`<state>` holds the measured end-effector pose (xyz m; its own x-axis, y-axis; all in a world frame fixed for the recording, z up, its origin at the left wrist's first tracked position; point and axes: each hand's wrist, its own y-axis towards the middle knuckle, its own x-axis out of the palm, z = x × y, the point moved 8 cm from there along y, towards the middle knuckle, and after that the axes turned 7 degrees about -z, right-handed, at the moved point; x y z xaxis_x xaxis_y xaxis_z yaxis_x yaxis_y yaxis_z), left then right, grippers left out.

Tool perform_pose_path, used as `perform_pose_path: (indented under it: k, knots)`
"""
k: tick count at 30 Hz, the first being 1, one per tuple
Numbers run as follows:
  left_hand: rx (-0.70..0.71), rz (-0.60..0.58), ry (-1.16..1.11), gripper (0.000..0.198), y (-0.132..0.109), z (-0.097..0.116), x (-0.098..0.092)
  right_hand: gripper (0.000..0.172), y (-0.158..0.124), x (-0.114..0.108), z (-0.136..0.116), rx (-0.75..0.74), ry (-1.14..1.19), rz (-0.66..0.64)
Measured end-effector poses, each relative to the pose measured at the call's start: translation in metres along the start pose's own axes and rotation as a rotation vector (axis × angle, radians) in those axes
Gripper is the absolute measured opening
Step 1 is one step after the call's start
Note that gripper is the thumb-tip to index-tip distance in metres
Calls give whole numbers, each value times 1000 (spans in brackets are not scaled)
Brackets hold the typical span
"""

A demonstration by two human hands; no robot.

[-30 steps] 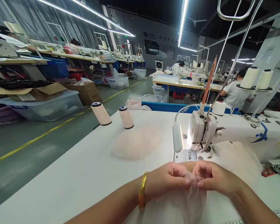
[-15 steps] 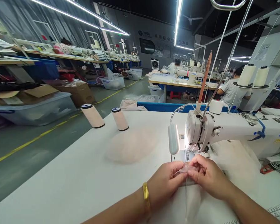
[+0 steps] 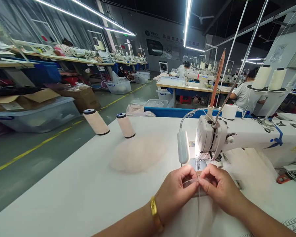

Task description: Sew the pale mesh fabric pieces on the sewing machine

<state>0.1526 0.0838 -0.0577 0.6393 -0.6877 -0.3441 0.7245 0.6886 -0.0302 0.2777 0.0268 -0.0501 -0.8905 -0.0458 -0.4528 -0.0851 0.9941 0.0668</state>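
Note:
My left hand [image 3: 179,187] and my right hand [image 3: 220,189] meet fingertip to fingertip just in front of the sewing machine [image 3: 210,135]. Both pinch a thin, sheer pale fabric [image 3: 204,214], which trails down from them toward the table's near edge. Its edge between the fingers is mostly covered by my thumbs. The presser foot [image 3: 199,163] sits lit directly beyond my fingertips, apart from them. To the left, a sheer beige fabric piece [image 3: 138,154] lies flat on the white table [image 3: 71,194].
Two peach thread cones [image 3: 96,122] stand at the table's far left. A small lamp [image 3: 183,146] hangs left of the needle. More sheer fabric [image 3: 251,164] lies under the machine arm, near red-handled snippers [image 3: 283,178]. A co-worker [image 3: 248,93] sits beyond.
My fingertips have drawn together, and the fabric that was bunched between them shows less now. My left hand tilts up slightly. The view has shifted a little.

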Motion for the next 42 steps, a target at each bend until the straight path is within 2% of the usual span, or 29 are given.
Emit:
perform_pose_path:
  k: [9,15,18,23,27,34,37,42]
  knots:
    - [9,1,-39,20,1,-1,2,16,-2,-3,1,-40,-42,38]
    - [80,43,-60,22,2,2,-1,17,-3,-3,-2,-86,-56,49]
    - [49,38,-73,22,2,0,1,17,-4,-3,-3,-101,-66,54]
    - [0,3,-123,20,2,0,3,16,-5,-2,-1,-79,-67,41]
    - [-20,-56,-159,27,2,1,7,15,-4,-2,-1,-58,-85,46]
    - [1,-29,-143,28,2,-1,5,17,-4,-3,1,-15,-128,52]
    - [31,20,-48,24,2,2,-1,20,-4,-4,0,-15,-157,54]
    - [4,45,326,22,5,4,-1,17,-1,-1,3,-24,-293,95]
